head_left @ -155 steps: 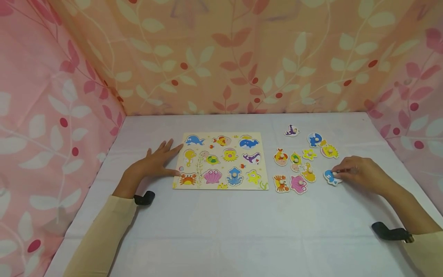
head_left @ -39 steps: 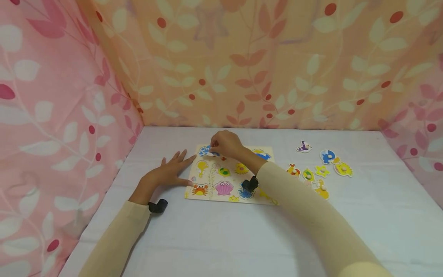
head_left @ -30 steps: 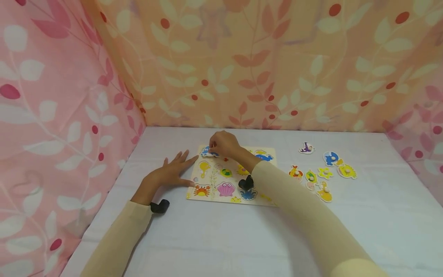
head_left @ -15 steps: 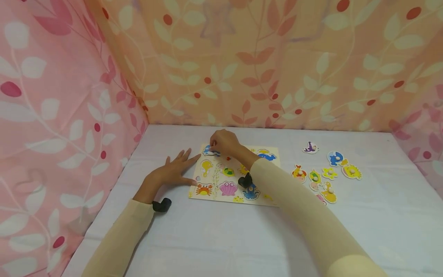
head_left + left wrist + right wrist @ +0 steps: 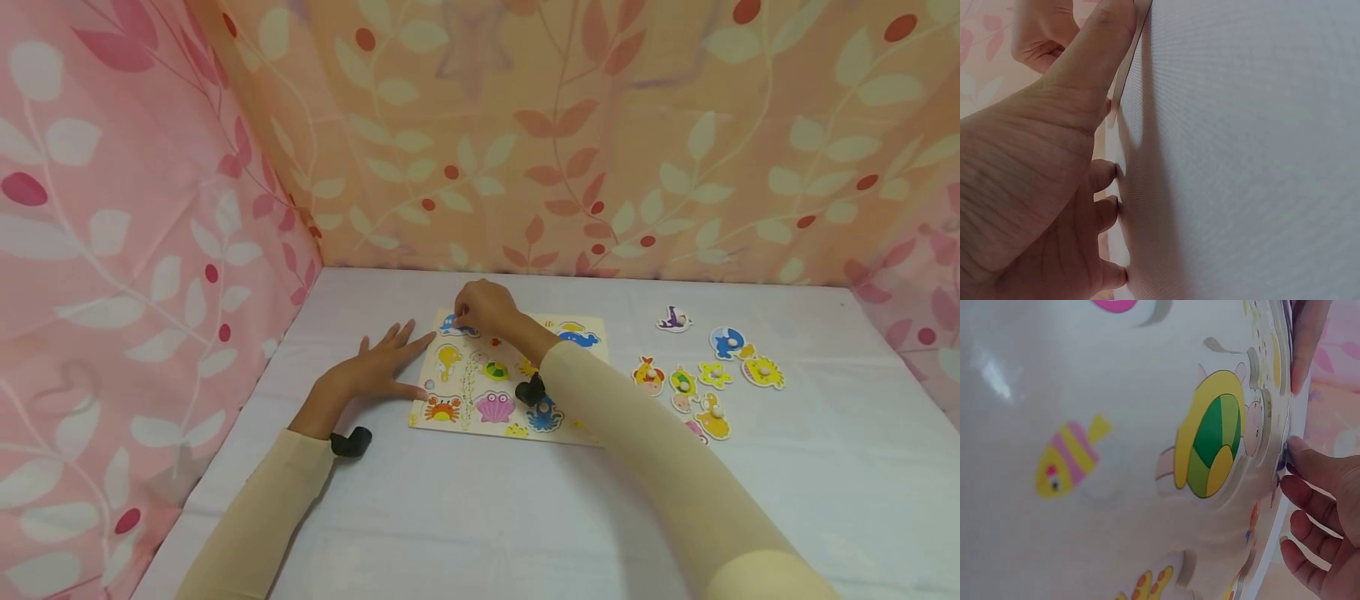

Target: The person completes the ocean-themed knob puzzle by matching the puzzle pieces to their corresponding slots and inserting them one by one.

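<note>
The wooden puzzle board [image 5: 487, 429] with sea-animal pictures lies on the white cloth. My right hand [image 5: 487, 308] pinches the blue dolphin piece [image 5: 448, 322] at the board's top left, over the matching dolphin place. In the right wrist view the right thumb and index finger meet at the board's surface, beyond the turtle picture [image 5: 1210, 444]. My left hand [image 5: 371, 371] is spread at the board's left side, thumb on its lower left corner area and index fingertip at its upper left edge. A squid piece [image 5: 545, 414] with a knob sits in the bottom row.
Several knobbed pieces lie right of the board, among them a purple one [image 5: 673, 318], a blue whale [image 5: 727, 342], a starfish [image 5: 715, 375] and a seahorse [image 5: 712, 421]. The right sleeve [image 5: 637, 442] crosses the board and partly covers a pink shell piece [image 5: 697, 429].
The right hand has carried the dolphin piece from the table's right side to the board's top left. Lately it barely moves there. The left hand stays at the board; the head view has shifted.
</note>
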Demonstrator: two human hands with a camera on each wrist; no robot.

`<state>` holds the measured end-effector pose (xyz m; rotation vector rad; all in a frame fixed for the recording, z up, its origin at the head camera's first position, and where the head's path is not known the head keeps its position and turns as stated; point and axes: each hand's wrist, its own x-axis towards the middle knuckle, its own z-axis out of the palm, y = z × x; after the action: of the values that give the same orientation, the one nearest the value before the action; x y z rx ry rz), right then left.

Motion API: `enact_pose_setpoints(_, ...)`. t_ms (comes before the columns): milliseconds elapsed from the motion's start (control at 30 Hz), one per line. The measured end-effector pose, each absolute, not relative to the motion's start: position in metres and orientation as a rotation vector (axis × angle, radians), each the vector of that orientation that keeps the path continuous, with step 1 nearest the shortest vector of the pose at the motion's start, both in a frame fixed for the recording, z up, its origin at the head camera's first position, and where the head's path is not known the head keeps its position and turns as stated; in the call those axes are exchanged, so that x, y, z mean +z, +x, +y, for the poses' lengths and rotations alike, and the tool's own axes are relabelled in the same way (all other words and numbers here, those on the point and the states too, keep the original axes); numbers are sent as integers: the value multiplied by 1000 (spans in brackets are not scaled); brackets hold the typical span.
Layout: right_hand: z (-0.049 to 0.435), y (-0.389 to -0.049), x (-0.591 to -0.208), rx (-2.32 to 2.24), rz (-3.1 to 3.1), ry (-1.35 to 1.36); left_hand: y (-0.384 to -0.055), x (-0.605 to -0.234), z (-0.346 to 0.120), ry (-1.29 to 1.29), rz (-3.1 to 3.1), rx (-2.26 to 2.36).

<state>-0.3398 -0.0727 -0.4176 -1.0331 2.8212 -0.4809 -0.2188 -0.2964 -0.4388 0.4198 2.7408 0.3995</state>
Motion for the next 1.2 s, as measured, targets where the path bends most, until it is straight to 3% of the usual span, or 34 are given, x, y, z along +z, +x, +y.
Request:
enact_pose_setpoints(533,-55,-339,-412,-563,2817,-987,-220,-434,-293,434,2743,369)
enact_pose_setpoints(900,1,-334,-391,-608,2851,-996,-219,-440,-301,405,2732,403)
enact_pose_setpoints(1200,54,-307,-373,-657,2887,-981,-216,-442,-305,398,2745,406)
